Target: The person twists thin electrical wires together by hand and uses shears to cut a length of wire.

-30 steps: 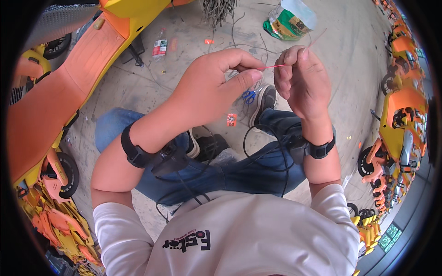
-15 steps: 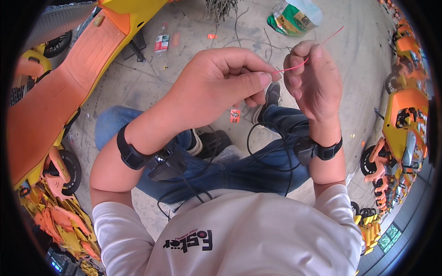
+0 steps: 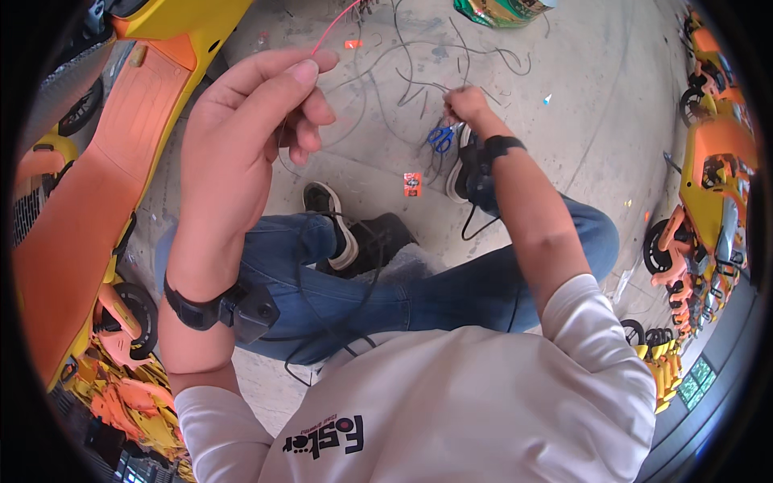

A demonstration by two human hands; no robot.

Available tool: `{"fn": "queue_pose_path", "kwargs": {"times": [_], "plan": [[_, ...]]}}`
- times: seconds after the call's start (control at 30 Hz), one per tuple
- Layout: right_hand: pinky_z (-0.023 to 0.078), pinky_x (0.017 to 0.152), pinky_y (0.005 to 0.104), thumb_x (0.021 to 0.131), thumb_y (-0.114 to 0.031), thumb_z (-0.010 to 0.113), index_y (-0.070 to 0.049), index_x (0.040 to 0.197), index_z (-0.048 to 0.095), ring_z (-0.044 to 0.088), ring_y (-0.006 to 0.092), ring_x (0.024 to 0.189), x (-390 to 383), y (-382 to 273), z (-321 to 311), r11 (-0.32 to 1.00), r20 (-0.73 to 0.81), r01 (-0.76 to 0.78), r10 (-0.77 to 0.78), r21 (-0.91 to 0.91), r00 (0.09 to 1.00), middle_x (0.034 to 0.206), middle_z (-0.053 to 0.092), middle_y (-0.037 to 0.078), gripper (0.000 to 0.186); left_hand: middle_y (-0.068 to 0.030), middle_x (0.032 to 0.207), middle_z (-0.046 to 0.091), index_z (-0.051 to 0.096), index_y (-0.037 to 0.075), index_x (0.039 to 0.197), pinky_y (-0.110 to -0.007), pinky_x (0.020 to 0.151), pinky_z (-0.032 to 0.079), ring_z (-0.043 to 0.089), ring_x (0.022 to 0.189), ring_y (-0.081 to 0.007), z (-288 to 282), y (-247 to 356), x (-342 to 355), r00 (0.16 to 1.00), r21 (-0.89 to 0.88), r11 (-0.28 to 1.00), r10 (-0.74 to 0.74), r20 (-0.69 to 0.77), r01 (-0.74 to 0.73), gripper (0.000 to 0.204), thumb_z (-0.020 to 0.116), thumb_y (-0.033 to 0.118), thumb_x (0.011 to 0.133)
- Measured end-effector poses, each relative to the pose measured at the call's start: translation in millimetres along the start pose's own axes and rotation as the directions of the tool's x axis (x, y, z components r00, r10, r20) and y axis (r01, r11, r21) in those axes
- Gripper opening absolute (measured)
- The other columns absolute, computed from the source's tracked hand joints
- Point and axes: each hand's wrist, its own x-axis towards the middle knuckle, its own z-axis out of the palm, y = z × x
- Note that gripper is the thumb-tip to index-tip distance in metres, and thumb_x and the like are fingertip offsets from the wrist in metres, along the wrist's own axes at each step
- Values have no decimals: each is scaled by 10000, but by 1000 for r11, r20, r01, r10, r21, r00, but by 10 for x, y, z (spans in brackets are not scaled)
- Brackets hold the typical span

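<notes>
Pinched between the thumb and forefinger of my left hand (image 3: 245,133), raised at the upper left, is a thin red wire (image 3: 336,22) that trails upward. My right hand (image 3: 469,106) reaches down toward the floor beyond my right leg, its fingers closed at blue-handled scissors (image 3: 441,138) beside my shoe. The scissors' tips are hidden by the fingers. A small orange packet (image 3: 412,184) lies on the floor between my feet.
An orange and yellow scooter (image 3: 80,201) stands close on my left, with loose orange and yellow parts (image 3: 121,402) below. Rows of similar scooters (image 3: 708,177) line the right. Grey wires (image 3: 435,84) and a green-white bag (image 3: 501,11) lie on the floor ahead.
My left hand has moved left and up with the red wire. My right hand has left the wire and dropped away to the scissors on the floor.
</notes>
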Motion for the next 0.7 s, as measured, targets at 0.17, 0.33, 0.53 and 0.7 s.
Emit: {"fn": "queue_pose_path", "kwargs": {"times": [0.17,0.33,0.53,0.7], "plan": [[491,840,405,827,-284,566,55,1021,562,597,376,979,310,1529,806,864,-232,-316,239,-392,943,1037,596,263,391,-33,677,552,597,-9,1079,-194,473,370,472,536,-82,-32,-39,-34,996,49,997,-62,-56,65,248,515,174,934],[499,828,441,812,-269,657,54,1069,460,595,413,957,117,1377,1135,926,-575,-314,145,-208,806,1041,579,283,457,-65,664,589,606,-33,991,-212,493,414,537,548,-104,-119,-117,-58,991,99,988,-112,-79,120,169,558,109,911],[510,803,428,750,-271,746,32,1081,459,589,374,989,255,1221,1183,889,-681,-425,205,-172,703,1075,576,243,533,-83,714,603,596,-40,962,-212,512,446,573,571,-117,-47,-125,-21,995,145,985,-91,-44,97,153,571,100,906],[511,775,425,784,-232,714,30,997,531,614,357,962,306,1064,1074,881,-626,-463,416,97,660,1011,610,227,384,-85,729,611,598,-36,966,-207,517,446,576,584,-111,-78,-145,-37,994,191,977,-87,-71,99,149,566,98,908]]}}
